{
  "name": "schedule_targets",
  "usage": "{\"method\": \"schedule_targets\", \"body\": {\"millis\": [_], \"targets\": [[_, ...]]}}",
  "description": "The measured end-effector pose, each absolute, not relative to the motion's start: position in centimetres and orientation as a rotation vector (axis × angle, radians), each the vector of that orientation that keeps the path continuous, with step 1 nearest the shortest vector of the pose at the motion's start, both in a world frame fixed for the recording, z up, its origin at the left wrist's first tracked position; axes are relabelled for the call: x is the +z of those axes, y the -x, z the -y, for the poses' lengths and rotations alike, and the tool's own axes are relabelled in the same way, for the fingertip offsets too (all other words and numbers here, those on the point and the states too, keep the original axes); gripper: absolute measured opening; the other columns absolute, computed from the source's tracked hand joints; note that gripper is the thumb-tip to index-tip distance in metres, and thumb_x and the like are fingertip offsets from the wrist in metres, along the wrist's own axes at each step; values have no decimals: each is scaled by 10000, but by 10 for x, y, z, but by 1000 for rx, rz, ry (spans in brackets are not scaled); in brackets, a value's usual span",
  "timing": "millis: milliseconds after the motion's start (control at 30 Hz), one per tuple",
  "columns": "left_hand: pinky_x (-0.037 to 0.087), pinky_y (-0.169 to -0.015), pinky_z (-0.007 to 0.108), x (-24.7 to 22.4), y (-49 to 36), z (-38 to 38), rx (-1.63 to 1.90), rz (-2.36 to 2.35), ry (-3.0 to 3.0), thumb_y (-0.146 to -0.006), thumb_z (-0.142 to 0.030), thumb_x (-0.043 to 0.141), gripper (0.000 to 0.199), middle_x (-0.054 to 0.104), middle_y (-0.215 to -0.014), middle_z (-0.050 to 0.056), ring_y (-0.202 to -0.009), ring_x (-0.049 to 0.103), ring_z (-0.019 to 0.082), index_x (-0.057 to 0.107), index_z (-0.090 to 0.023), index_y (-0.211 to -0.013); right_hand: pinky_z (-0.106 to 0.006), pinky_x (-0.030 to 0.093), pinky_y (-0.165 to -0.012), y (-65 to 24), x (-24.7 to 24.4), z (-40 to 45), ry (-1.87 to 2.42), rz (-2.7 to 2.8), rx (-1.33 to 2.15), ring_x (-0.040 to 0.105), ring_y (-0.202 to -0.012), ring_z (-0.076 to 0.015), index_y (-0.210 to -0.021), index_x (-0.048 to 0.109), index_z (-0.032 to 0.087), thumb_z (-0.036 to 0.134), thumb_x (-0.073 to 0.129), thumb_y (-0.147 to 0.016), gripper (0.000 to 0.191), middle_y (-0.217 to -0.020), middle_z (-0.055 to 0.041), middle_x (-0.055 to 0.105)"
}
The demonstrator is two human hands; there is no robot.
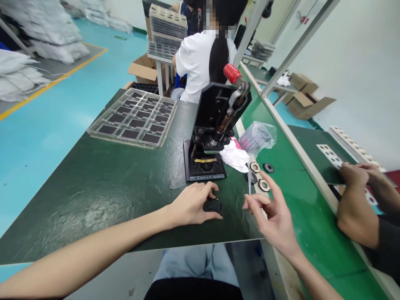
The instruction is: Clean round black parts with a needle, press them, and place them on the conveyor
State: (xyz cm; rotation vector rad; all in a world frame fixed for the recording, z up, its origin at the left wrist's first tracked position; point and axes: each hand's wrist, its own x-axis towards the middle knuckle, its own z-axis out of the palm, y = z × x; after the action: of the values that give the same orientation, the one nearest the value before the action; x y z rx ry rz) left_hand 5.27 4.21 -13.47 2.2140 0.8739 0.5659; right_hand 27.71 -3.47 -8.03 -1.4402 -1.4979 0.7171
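Left hand (191, 204): fingers curled over a round black disc (213, 206), touching it, on a dark green mat (93, 200); clamped or only resting, impossible to tell

Right hand (275, 212): well apart from the left, fingers near a thin pale strip (249, 180) standing upright just above them (pinched or not, unclear)

Rings: pale-rimmed black rings (255, 167) loose beside the right hand, near a crumpled white tissue (234, 155) and a plastic bag (258, 137)

Press: hand press (206, 162) just ahead of the disc, red handle (233, 73) raised, nothing visibly in its bed

Tray: clear tray (133, 118) farther up the mat, every visible cell filled with a dark piece (108, 129)

Opposite: co-worker's hands (354, 175) on a white perforated sheet (329, 156)
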Motion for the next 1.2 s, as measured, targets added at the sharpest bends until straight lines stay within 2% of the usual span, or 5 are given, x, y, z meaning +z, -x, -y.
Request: {"method": "schedule_targets", "body": {"millis": [167, 300, 533, 800, 1200], "targets": [[525, -802, 371, -133, -53, -43, 539, -880, -2213, -687, -489, 944, 711, 717, -972, 21, -879, 718, 267, 478, -228, -1156, -217, 567, -611, -280, -79, 40, 1385, 1618, 950, 697, -670, -127, -1173, 667, 237, 300, 586, -1015, 189, -824, -46, 771], [522, -794, 366, -132, -54, -43, 530, -889, -2203, -697, -460, 943, 691, 724, -984, 25, -898, 723, 275, 479, -227, -1154, -237, 606, -635, -282, -72, 33, 1284, 1695, 1285, 725, -724, -142, -1228, 695, 217, 316, 693, -948, 297, -1100, -122, 793], [519, -785, 362, -133, -55, -42, 536, -881, -2210, -687, -467, 950, 705, 724, -966, 23, -886, 728, 278, 484, -221, -1154, -239, 617, -783, -257, -96, 11, 1210, 1555, 809, 600, -541, -77, -704, 602, 196, 293, 600, -1003, 315, -559, 40, 595], [514, -790, 358, -131, -55, -42, 521, -868, -2184, -682, -462, 956, 718, 735, -988, 27, -913, 733, 285, 481, -225, -1165, -170, 459, -502, -244, -120, 5, 1219, 1558, 860, 532, -533, -74, -791, 575, 204, 283, 568, -1021, 243, -632, 42, 528], [511, -785, 352, -130, -55, -42, 524, -877, -2180, -685, -460, 953, 706, 729, -965, 19, -897, 732, 277, 486, -228, -1162, -209, 466, -561, -248, -126, 8, 1201, 1646, 773, 559, -595, -95, -906, 632, 200, 218, 543, -1022, 147, -688, 27, 544]]}}
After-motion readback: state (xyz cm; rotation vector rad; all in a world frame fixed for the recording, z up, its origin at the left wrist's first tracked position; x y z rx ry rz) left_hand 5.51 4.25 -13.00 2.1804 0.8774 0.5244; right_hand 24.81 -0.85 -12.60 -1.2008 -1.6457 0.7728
